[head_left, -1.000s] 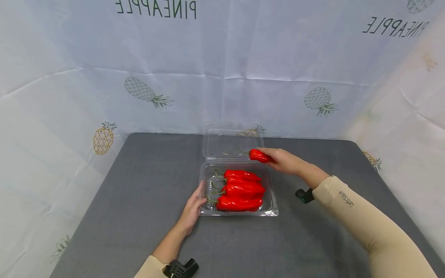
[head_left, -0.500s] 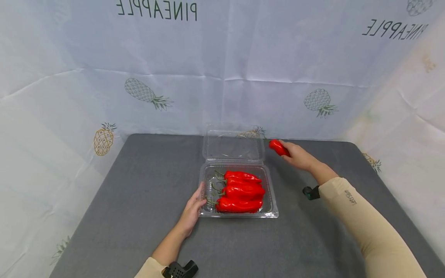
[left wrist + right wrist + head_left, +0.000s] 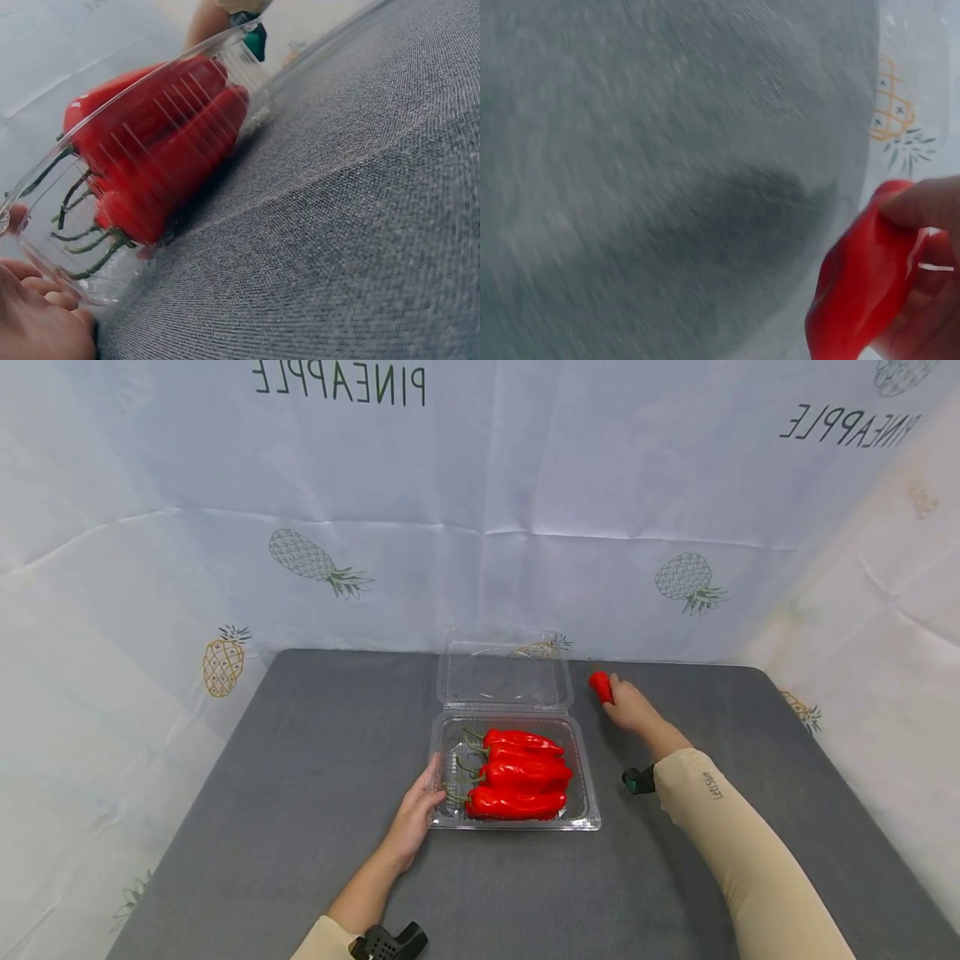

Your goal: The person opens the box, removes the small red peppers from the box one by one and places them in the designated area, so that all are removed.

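A clear plastic clamshell container [image 3: 587,806] lies on the table with its lid [image 3: 504,677] folded back behind it. Several red peppers [image 3: 522,768] with green stems lie side by side in it, stems to the left. My left hand [image 3: 408,822] holds the container's left side, thumb at the rim and fingers against the outer wall. Farther back, to the right of the lid, my right hand [image 3: 632,706] grips one more red pepper [image 3: 862,277]. In the right wrist view the thumb presses on this pepper above the grey cloth, over a dark shadow; the lower end runs out of frame.
Grey cloth [image 3: 322,760] covers the table. Right behind its far edge hangs a pale curtain [image 3: 495,585] printed with pineapples. The lid reaches back close to that edge.
My right hand has carried its pepper from above the lid's right edge rightward, then lower toward the table, turning it more upright in view. The left hand and container stay put.
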The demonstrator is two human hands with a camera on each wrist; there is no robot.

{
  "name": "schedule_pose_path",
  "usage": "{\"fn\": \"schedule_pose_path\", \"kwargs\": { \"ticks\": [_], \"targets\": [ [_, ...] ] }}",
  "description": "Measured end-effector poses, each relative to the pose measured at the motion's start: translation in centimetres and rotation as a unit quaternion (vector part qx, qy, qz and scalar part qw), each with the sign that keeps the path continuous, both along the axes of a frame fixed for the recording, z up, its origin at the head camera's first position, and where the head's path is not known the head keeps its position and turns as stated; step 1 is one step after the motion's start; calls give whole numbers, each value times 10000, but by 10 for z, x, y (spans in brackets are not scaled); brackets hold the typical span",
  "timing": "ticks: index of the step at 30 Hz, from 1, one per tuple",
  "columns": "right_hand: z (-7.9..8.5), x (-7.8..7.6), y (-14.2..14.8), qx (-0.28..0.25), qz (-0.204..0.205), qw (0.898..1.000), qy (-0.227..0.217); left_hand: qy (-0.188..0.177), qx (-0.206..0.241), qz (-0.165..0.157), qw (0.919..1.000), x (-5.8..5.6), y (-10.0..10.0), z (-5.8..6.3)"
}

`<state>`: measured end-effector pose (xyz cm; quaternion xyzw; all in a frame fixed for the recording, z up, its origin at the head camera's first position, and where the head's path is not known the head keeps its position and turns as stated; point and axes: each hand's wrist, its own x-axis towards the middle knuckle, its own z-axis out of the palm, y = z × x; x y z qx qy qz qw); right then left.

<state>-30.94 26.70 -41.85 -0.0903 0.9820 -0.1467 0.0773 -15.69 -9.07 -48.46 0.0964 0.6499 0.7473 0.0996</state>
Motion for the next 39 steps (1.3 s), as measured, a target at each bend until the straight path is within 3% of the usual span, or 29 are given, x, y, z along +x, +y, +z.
{"fn": "schedule_pose_path", "kwargs": {
  "ticks": [10, 16, 39],
  "targets": [
    [-19, 2, -5, 278, -450, 9986, 80, 28, 45, -25, 10000, 0, 1, -2],
    [-18, 1, -8, 260, -532, 9980, 220, 22, 28, 17, 10000, 0, 0, -1],
    [-13, -6, -19, 336, -1075, 9933, -273, 61, -21, 24, 10000, 0, -1, -1]
  ]
}}
